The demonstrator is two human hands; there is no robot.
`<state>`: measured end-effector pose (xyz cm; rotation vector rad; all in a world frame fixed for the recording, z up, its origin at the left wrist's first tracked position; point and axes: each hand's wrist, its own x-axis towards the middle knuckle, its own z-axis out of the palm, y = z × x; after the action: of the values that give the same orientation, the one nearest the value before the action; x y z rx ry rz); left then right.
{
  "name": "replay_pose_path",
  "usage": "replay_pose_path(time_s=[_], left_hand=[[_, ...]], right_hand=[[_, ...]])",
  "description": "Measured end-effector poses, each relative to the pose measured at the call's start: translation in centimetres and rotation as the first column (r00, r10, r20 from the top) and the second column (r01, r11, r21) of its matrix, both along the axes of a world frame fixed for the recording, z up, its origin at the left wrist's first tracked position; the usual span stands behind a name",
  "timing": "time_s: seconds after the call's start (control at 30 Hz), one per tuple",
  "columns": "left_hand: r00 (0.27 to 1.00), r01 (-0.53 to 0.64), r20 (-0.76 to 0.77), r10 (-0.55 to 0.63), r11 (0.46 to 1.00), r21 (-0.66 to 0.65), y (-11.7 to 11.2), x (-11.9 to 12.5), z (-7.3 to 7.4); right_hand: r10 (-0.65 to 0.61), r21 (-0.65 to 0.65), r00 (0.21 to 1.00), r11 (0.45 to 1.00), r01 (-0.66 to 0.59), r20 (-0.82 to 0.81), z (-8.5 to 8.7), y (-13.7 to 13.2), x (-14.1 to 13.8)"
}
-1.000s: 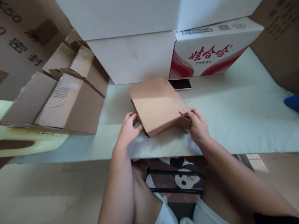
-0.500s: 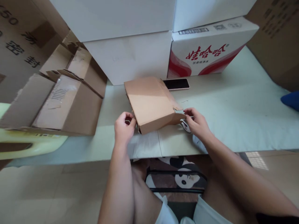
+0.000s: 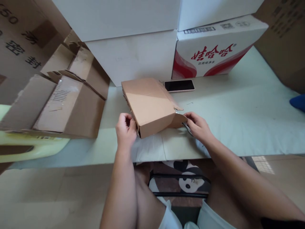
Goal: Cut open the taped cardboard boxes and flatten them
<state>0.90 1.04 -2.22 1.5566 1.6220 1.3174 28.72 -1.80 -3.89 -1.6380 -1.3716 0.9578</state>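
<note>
A small brown cardboard box sits slightly tilted on the pale green tabletop between my hands. My left hand is closed at the box's left edge, its thumb and fingers pinching the cardboard there. At the right end a flap sticks out, and my right hand pinches it between thumb and fingers. Under that flap shows part of a small dark and white item, mostly hidden. A light blue thing lies beneath my right wrist; I cannot make out its kind.
A phone lies behind the box. White cartons and a red-and-white carton stand at the back. Left are open brown boxes and a yellow plastic piece. A blue object is at the far right.
The box has shifted slightly left, and more of the phone shows behind it. My right hand has moved a little left with the flap; my left hand stays at the left edge.
</note>
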Motion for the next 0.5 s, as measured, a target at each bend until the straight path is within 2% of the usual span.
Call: replay_pose_path(time_s=[0.13,0.3,0.5], left_hand=[[0.999,0.032,0.017,-0.031,0.999,-0.037,0.07,0.04,-0.19],[0.997,0.064,0.054,-0.058,0.992,-0.106,-0.06,0.05,0.26],[0.956,0.224,0.233,-0.177,0.956,-0.192,0.0,0.06,0.58]], right_hand=[[0.001,0.016,1.0,1.0,-0.001,-0.026,0.03,-0.08,-0.15],[0.075,0.086,0.995,0.994,-0.07,-0.061,0.09,-0.41,-0.11],[0.099,0.155,0.993,0.984,-0.088,-0.068,0.24,-0.7,-0.22]])
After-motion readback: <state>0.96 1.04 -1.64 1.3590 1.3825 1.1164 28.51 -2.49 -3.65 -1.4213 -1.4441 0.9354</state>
